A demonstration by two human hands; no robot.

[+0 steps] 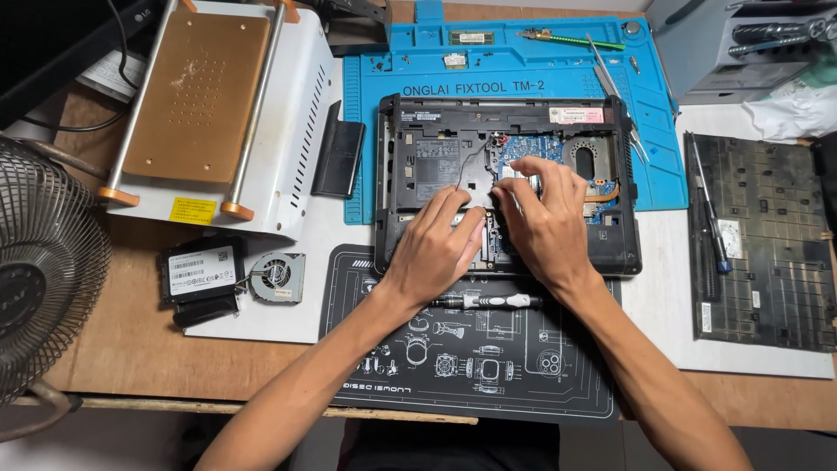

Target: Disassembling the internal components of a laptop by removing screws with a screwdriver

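An opened black laptop base lies upside down on the blue mat, its blue circuit board exposed. My left hand rests on the base near the lower middle, fingers pointing up toward a flat black part in the centre. My right hand lies beside it, fingertips pressed onto the board and the edge of that black part. Whether either hand grips anything is hidden by the fingers. A black and silver screwdriver lies just below the laptop, under my wrists.
A blue silicone mat holds tweezers and small parts. A white heating machine with copper plate stands left. A drive, small fan, desk fan, black mat and laptop cover with a screwdriver surround.
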